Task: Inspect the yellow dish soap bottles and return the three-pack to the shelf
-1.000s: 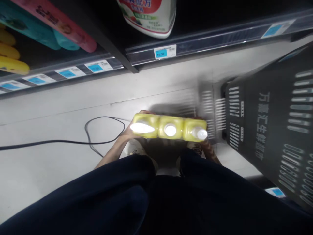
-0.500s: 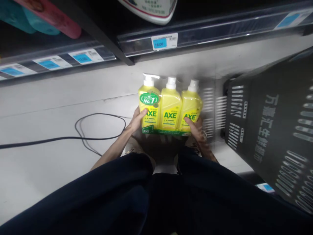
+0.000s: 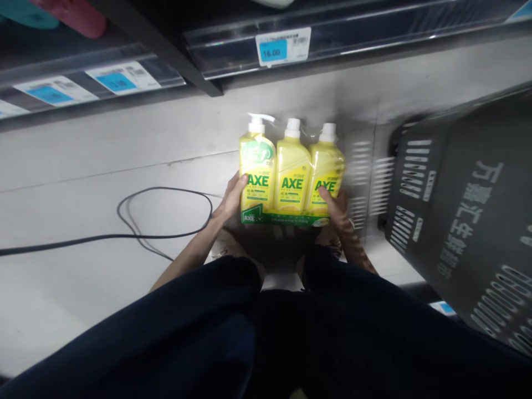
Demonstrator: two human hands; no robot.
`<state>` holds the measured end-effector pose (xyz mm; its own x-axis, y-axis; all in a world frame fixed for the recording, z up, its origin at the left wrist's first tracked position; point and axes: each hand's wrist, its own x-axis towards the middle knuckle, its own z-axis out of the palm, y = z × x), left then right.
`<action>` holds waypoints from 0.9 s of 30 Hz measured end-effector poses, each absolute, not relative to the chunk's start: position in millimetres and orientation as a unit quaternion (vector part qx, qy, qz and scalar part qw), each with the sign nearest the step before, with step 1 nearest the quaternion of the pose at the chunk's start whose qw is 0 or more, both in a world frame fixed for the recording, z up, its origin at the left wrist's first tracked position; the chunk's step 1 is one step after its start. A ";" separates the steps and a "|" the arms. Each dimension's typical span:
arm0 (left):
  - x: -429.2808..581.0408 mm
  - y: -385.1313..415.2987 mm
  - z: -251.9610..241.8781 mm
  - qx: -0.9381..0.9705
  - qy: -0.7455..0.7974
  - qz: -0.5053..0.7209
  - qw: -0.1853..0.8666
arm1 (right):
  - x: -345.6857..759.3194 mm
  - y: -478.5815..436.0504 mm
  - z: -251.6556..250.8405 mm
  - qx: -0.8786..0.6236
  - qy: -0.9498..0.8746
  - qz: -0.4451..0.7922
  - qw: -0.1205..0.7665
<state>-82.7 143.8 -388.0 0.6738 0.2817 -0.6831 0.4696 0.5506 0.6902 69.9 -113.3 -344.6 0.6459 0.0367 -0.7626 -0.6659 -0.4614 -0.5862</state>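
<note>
Between my hands is a shrink-wrapped pack of three yellow dish soap bottles (image 3: 292,177) marked AXE, with white tops and a green band along the bottom. The leftmost bottle has a pump head; the other two have plain caps. My left hand (image 3: 233,197) grips the pack's left side, thumb on the front and fingers hidden behind. On the right side my right hand (image 3: 336,209) holds it the same way, its thumb over the label. The pack is upright in view, held above my feet.
A dark shopping basket (image 3: 461,210) with slots stands at the right. Shelf edges with price tags (image 3: 284,47) run across the top. On the pale floor (image 3: 83,183) at the left lies a looped black cable (image 3: 166,189).
The pack has tilted slightly, showing more of its green bottom band, with glare now on the green sticker. The shelf and basket have shifted in view; both hands keep their hold.
</note>
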 end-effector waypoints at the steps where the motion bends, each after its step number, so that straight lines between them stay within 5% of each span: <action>1: -83.3 144.7 -388.2 0.484 0.401 -0.061 0.775 | 71.7 -112.9 -343.8 -0.773 0.201 0.373 0.471; 27: -77.5 153.2 -384.2 0.571 0.359 -0.056 0.736 | 75.7 -109.1 -337.5 -0.785 0.183 0.358 0.472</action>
<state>-77.5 153.2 -384.2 0.7365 0.3270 -0.5922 0.4926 0.3407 0.8008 75.7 -109.1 -337.5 0.6775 0.0506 -0.7338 -0.6242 -0.4882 -0.6099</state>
